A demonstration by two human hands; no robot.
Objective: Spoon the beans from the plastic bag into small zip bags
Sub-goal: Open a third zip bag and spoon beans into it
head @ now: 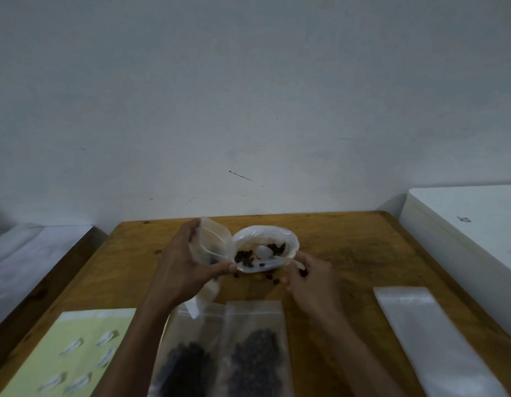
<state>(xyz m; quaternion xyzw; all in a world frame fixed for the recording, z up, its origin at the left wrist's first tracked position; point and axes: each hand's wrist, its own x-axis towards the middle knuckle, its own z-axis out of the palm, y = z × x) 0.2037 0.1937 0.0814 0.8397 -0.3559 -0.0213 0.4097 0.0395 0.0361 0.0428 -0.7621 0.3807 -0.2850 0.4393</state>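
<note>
The left hand (180, 262) holds a small zip bag (212, 247) upright above the wooden counter (348, 253), fingers curled round its far edge and the thumb pinching its near side; the bag's mouth is open and a few dark beans show at its bottom. Immediately to the right of this grip, and touching the zip bag, sits the plastic bag (267, 245), its rim rolled down into a bowl shape, with loose beans (244, 256) spread inside and a white spoon (263, 251) lying among them. The right hand (308, 277) is at the near right edge of the plastic bag, fingers curled; one or two dark beans appear at its fingertips, but the blur does not allow a firm finding on whether it is pinching them, the bag rim or the spoon handle, so the state of this grip cannot be told. A few stray beans (270, 277) lie on the counter between the two hands, just below the plastic bag. Nearer the person than both grips, two filled zip bags (254, 356) lie flat side by side, each dark with beans, partly overlapped by the left forearm. Left of the left arm lies a pale yellow sheet (76, 351) carrying small white spoon shapes. Well to the right of the right hand, a stack of empty clear bags (429, 336) lies flat on the counter. A grey wall (248, 96) stands behind the counter.
</note>
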